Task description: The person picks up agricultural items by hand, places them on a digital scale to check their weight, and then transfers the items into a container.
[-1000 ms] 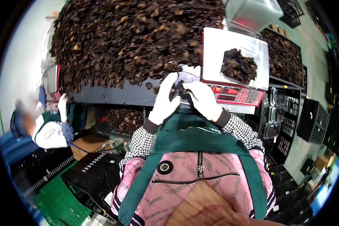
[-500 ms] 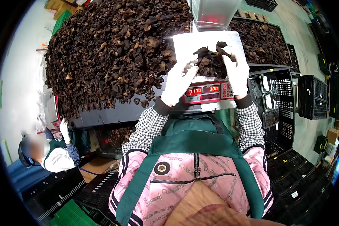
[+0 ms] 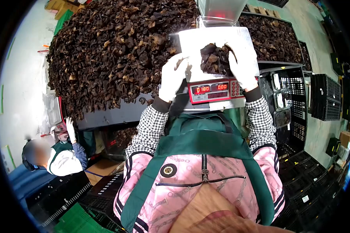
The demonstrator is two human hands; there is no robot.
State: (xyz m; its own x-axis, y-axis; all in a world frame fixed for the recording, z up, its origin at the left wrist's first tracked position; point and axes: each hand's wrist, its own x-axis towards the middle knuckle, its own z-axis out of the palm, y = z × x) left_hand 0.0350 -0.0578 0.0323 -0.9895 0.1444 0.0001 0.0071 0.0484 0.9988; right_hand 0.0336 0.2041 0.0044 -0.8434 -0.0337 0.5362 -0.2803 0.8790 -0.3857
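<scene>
We've got white-gloved left hand (image 3: 172, 76) loosely parted at left edge of red-and-white square scale (image 3: 193, 49), white-gloved right hand (image 3: 243, 66) against dark-brown crinkled fungus pile (image 3: 214, 60), grip unclear.

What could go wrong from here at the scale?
Right hand is right at the dark pieces on the scale: any pressure could skew the 0.180 on the display.

Large pile sits close by the scale's left side: stray pieces might slide onto it.
</scene>
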